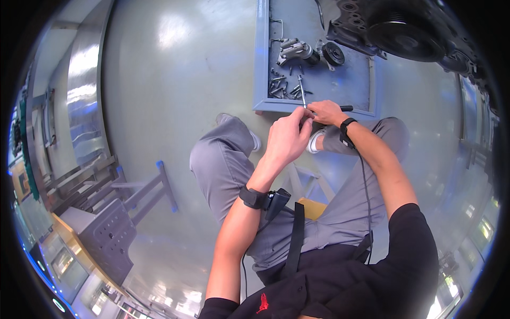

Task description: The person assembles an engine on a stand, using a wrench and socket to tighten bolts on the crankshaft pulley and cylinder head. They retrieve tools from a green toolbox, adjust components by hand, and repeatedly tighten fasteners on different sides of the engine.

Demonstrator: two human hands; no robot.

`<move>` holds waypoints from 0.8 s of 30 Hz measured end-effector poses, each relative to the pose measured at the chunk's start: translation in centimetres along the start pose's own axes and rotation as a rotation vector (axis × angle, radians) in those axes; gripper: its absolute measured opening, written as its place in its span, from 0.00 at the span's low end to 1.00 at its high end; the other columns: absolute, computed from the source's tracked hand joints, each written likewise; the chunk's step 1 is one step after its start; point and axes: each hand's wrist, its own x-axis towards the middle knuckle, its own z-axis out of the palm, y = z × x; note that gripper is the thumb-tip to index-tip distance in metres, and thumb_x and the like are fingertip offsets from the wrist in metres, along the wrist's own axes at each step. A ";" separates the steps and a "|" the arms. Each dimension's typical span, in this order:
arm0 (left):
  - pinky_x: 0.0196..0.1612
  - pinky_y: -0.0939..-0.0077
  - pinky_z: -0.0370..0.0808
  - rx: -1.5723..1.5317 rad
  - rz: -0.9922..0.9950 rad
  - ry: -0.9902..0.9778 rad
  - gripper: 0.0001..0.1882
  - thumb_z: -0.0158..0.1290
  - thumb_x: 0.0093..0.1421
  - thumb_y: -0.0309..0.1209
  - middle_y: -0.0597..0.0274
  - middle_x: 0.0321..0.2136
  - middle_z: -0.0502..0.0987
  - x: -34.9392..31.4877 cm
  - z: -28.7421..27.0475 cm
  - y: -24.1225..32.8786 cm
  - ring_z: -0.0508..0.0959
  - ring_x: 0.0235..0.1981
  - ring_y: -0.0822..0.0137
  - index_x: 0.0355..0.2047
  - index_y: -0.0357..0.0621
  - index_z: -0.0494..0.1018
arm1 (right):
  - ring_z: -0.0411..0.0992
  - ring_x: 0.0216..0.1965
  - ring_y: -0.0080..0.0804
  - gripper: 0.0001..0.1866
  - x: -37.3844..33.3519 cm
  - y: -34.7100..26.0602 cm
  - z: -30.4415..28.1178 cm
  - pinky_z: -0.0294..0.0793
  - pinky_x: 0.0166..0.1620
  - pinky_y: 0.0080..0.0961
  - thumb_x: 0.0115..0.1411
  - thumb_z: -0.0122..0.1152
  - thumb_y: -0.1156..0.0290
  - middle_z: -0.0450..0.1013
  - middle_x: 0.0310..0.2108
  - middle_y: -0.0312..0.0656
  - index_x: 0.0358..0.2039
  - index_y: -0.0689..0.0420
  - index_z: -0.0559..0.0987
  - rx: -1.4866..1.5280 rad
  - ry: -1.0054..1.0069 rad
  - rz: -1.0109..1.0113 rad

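Both my hands meet in front of me, over the near edge of a blue-grey metal tray [260, 80]. My left hand [287, 135] is closed, its fingertips pinching the near end of a slim silver extension bar [302, 91] that points away over the tray. My right hand [326, 112] wraps round a ratchet wrench, whose black handle end [346, 108] sticks out on the right. Bar and wrench appear joined at my fingertips, though the fingers hide the joint. Beyond the bar's tip, several loose bolts [279, 85] lie in the tray.
Further back in the tray are a silver metal housing [296, 50] and a black pulley [333, 53]. A large engine [404, 34] with a big pulley overhangs the right side. To the left stands a grey metal stool [109, 236]. A cable [366, 186] runs from my right wrist.
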 end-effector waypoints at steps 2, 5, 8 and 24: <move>0.28 0.72 0.69 0.010 -0.003 0.002 0.10 0.46 0.57 0.30 0.54 0.22 0.74 0.1 0.4 -0.1 0.73 0.21 0.64 0.36 0.39 0.70 | 0.71 0.27 0.47 0.16 -0.3 -0.2 -0.3 0.69 0.31 0.42 0.54 0.49 0.53 0.72 0.25 0.44 0.29 0.54 0.72 -0.046 0.132 -0.004; 0.29 0.74 0.70 -0.133 -0.035 0.059 0.11 0.45 0.57 0.30 0.61 0.24 0.72 0.6 0.8 -0.5 0.73 0.24 0.69 0.38 0.38 0.69 | 0.71 0.25 0.47 0.16 -1.0 -0.7 -1.1 0.69 0.29 0.42 0.52 0.51 0.53 0.72 0.22 0.44 0.26 0.55 0.73 -0.037 0.220 0.010; 0.29 0.75 0.71 -0.798 -0.339 0.047 0.13 0.45 0.56 0.29 0.65 0.23 0.69 1.7 0.4 -0.8 0.72 0.23 0.70 0.41 0.37 0.67 | 0.71 0.25 0.47 0.17 -2.1 -1.3 -2.2 0.69 0.29 0.42 0.51 0.50 0.53 0.71 0.20 0.44 0.23 0.55 0.73 -0.030 0.279 0.043; 0.37 0.77 0.79 -1.360 -0.378 -0.018 0.10 0.44 0.61 0.29 0.57 0.32 0.73 1.8 3.1 0.1 0.78 0.32 0.64 0.39 0.36 0.67 | 0.72 0.32 0.48 0.20 -6.0 -2.5 -0.9 0.70 0.37 0.41 0.50 0.49 0.48 0.74 0.27 0.49 0.32 0.51 0.78 0.154 0.138 0.315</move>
